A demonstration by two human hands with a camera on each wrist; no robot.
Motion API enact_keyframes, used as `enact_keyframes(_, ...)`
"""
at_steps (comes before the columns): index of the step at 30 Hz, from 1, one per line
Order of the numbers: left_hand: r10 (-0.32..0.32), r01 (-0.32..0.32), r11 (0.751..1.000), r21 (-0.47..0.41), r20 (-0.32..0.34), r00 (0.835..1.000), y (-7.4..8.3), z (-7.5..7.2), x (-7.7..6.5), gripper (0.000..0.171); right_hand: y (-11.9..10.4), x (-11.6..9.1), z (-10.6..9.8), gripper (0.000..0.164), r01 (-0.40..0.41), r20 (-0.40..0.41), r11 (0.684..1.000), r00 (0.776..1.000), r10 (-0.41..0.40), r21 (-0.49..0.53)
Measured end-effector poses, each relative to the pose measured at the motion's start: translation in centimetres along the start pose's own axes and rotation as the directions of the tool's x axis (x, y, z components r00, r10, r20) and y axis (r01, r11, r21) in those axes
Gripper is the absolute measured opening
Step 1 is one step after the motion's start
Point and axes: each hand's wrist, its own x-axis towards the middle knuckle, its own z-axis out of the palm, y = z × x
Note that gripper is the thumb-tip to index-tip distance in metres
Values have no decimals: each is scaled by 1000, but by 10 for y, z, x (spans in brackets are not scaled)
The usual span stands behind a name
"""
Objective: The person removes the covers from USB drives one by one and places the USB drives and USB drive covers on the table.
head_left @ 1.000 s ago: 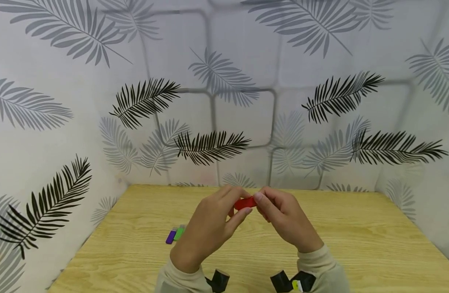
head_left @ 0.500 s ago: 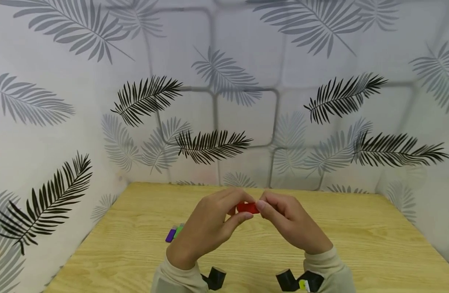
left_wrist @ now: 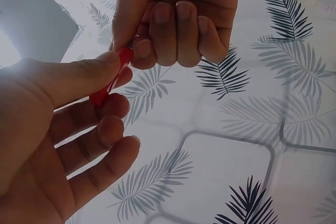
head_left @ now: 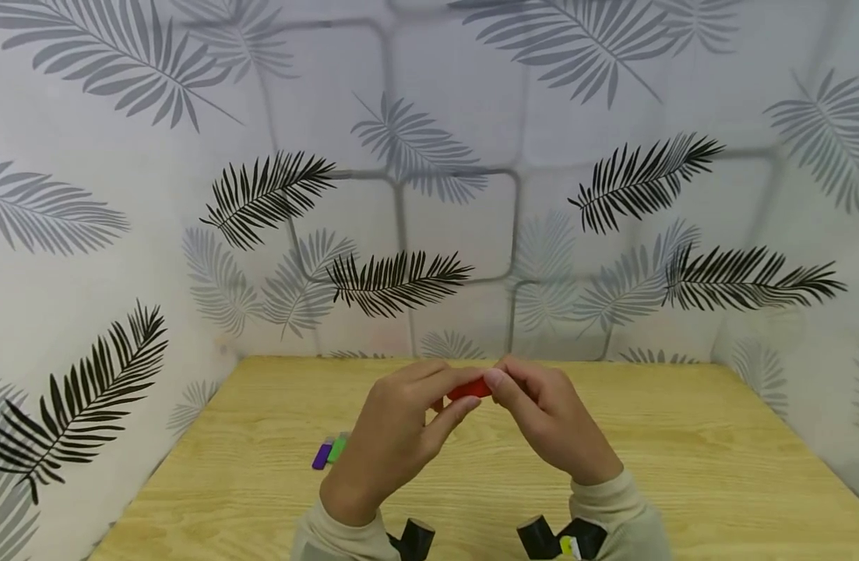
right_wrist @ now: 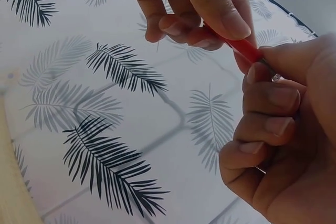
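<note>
A small red USB stick [right_wrist: 247, 51] with a thin metal and clear end is held above the table between both hands. My left hand [head_left: 401, 432] pinches its red body between thumb and fingers, the other fingers loosely bent. With thumb and curled index finger, my right hand [head_left: 551, 421] grips the opposite end, partly hiding it. The left wrist view shows the red body [left_wrist: 107, 85] under the left thumb, right fingertips at its upper end. On the table, left of the left forearm, lie a purple stick [head_left: 322, 456] and a green stick [head_left: 337, 449] with clear ends.
The light wooden tabletop [head_left: 681, 452] spreads beneath both hands. A pale backdrop [head_left: 464, 234] printed with grey and black leaves stands behind it and along the sides. Black wrist camera mounts [head_left: 417, 539] sit below each hand.
The hands keep their hold on the red USB stick and shift only slightly. The left fingers now cover more of its top. The whole head view moves a little.
</note>
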Motion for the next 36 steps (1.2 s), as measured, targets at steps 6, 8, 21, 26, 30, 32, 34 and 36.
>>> enact_keyframes(6, 43, -43, 999, 0, -10, 999, -2, -2, -2, 24, -1, 1, 2, 26, 1, 0, 1000, 1000, -1, 7)
enact_keyframes(8, 49, -49, 999, -10, 3, 999, -3, -4, -3, 25, -1, 1, 2, 27, 8, 17, 1000, 1000, -8, 14)
enact_keyframes(21, 32, -32, 999, -5, 9, 999, -5, -8, -5, 23, 0, 2, 6, 26, 24, 25, 1000, 999, -24, 11)
enact_keyframes(26, 13, -13, 1000, -13, 55, 998, -6, -9, -5, 25, 1, 2, 5, 28, 21, 70, 999, 997, -23, 28)
enact_keyframes(30, 3, -1, 1000, -23, 86, 996, -6, -10, -6, 24, 3, 1, 5, 29, 2, 108, 999, 994, -6, 39)
enact_keyframes(32, -5, 6, 1000, -18, 89, 996, -6, -9, -6, 24, 3, 1, 4, 29, -5, 106, 999, 994, 1, 31)
enact_keyframes(34, -17, 18, 1000, -11, 87, 996, -5, -8, -6, 22, 3, 1, 4, 28, -7, 93, 1000, 996, 5, 21)
enact_keyframes(36, -29, 29, 1000, 0, 83, 996, -4, -7, -5, 20, 3, 1, 4, 28, -8, 76, 1000, 997, 7, 15)
